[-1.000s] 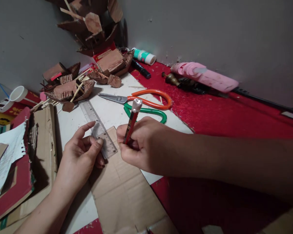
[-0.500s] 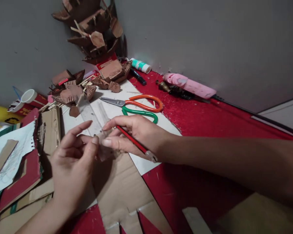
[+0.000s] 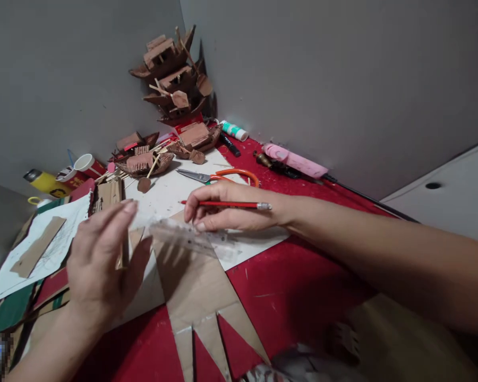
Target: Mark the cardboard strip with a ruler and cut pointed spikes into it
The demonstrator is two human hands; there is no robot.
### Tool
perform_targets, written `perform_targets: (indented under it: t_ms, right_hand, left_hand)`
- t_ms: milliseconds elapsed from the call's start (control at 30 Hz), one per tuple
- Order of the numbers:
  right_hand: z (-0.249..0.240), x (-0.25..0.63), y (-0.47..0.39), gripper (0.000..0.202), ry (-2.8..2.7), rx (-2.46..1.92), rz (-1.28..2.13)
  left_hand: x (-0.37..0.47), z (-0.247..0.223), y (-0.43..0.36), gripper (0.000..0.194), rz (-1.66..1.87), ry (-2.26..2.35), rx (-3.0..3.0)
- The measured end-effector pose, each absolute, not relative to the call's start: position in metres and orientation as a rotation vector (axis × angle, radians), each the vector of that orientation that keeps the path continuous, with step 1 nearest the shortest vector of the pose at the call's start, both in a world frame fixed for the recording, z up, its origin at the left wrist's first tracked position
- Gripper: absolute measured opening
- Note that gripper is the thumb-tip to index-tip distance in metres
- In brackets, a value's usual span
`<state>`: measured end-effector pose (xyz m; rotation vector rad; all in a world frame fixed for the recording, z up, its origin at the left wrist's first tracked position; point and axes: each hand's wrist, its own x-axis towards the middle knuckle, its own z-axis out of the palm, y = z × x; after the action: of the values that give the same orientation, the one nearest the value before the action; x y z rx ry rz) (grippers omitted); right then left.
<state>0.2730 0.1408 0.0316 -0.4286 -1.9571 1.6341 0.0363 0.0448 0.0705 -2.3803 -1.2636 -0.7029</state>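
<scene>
A red-and-black pencil (image 3: 239, 205) lies across my right hand (image 3: 223, 207), its eraser end pointing right and its tip left. The fingers of that hand are closed, and the thumb and fingertips also touch a clear plastic ruler (image 3: 191, 240). The ruler, smeared by motion, lies slanted over a sheet of brown cardboard (image 3: 195, 286) with pointed cuts in its near end. My left hand (image 3: 103, 260) is raised beside the ruler's left end, fingers apart, with nothing in it. Behind the right hand lie scissors (image 3: 199, 175) with orange and green handles, partly covered.
Model cardboard boats (image 3: 163, 69) are stacked in the corner, with more boats (image 3: 143, 162) below. A pink glue gun (image 3: 297, 161), a glue stick (image 3: 234, 130) and a black marker (image 3: 230, 144) lie along the wall. Paper cups (image 3: 88, 164) and cardboard pieces (image 3: 40, 246) are at left.
My left hand has come away from the ruler and opened. The ruler has swung from lengthwise to crosswise in my right hand, and the pencil now lies nearly level. The view has shifted.
</scene>
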Motion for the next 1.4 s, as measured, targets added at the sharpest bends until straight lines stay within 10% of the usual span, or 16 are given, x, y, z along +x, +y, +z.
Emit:
perform_targets:
  t_ms: [533,1400]
  right_hand:
    - [-0.001,0.251,0.143,0.029,-2.431,-0.656,0.74]
    - [0.001,0.257,0.137,0.028,-2.62,-0.564,0.734]
  left_hand:
    - [0.013,0.011,0.009,0.034,-0.303,-1.172,-2.8]
    - [0.008,0.01,-0.006,0.044,-0.073,-1.071,-2.75]
